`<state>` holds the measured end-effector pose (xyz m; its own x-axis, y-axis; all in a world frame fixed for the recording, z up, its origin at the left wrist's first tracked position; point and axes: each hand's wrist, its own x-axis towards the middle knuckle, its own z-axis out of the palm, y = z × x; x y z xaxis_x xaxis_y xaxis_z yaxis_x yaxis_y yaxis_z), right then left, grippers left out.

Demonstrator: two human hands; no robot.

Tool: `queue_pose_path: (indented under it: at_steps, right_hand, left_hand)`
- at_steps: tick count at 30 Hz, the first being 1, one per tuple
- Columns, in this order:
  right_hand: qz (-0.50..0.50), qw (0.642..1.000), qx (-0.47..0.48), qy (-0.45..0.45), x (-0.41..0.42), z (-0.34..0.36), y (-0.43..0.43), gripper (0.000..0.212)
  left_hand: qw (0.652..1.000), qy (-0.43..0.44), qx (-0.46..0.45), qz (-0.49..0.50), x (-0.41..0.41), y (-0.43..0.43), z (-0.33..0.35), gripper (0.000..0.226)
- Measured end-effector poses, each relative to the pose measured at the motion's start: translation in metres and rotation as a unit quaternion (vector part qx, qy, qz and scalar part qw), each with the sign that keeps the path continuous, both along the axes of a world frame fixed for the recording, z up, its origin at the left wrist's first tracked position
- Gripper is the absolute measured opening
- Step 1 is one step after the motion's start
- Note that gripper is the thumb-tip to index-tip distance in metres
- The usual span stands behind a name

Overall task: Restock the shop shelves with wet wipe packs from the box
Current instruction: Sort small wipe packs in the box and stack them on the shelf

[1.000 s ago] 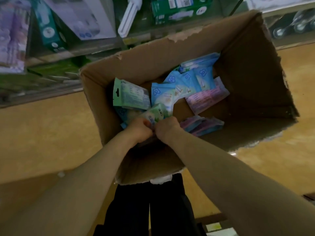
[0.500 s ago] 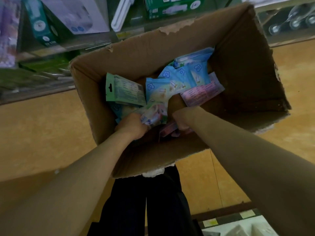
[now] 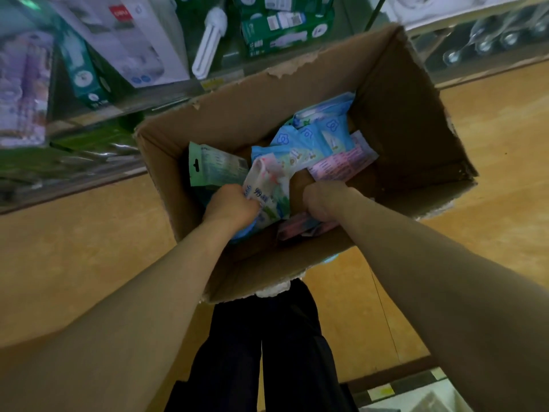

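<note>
head: right hand half-hidden among packs

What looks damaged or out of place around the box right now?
The cardboard box has torn, ragged top edges: paper peeled along the far rim, frayed on the right. Inside, the wet wipe packs lie in a loose jumble, not stacked. The left hand grips a white pack.

Matt, torn cardboard box holds glossy plastic packs.

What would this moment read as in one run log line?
phase: picking from cardboard box | left hand: grips white wipe pack | right hand: among pink packs, grasp hidden
</note>
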<state>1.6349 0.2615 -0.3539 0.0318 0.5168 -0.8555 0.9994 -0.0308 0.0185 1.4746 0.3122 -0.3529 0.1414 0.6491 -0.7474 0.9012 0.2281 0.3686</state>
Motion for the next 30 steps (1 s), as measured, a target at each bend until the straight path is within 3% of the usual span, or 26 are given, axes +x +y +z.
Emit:
queue_pose_path:
  at_steps: [7,11,15,22,26,30]
  right_hand:
    - [-0.071,0.997,0.029,-0.008,0.001,0.008,-0.019,0.032]
    - [-0.119,0.991,0.052,0.001,-0.025,-0.004,-0.017,0.050]
    - [-0.092,0.992,0.076,-0.028,-0.035,-0.024,-0.005,0.054]
    - [-0.013,0.994,0.032,-0.100,-0.036,-0.043,-0.003,0.045]
    - [0.020,0.991,0.084,-0.098,-0.031,-0.035,0.003,0.045]
    - [-0.109,0.980,0.156,-0.056,-0.011,0.008,-0.001,0.039]
  left_hand:
    - [0.999,-0.011,0.030,-0.043,-0.002,0.004,0.028,0.030]
    - [0.999,-0.027,0.025,-0.016,0.003,0.001,0.021,0.035]
    - [0.999,-0.034,0.033,-0.011,0.004,-0.001,0.010,0.037]
    - [0.999,-0.026,0.024,0.019,-0.005,-0.001,-0.007,0.039]
    - [0.996,-0.041,0.012,0.074,-0.005,-0.001,0.000,0.041]
    - [0.986,-0.085,0.048,0.132,0.003,-0.001,0.028,0.029]
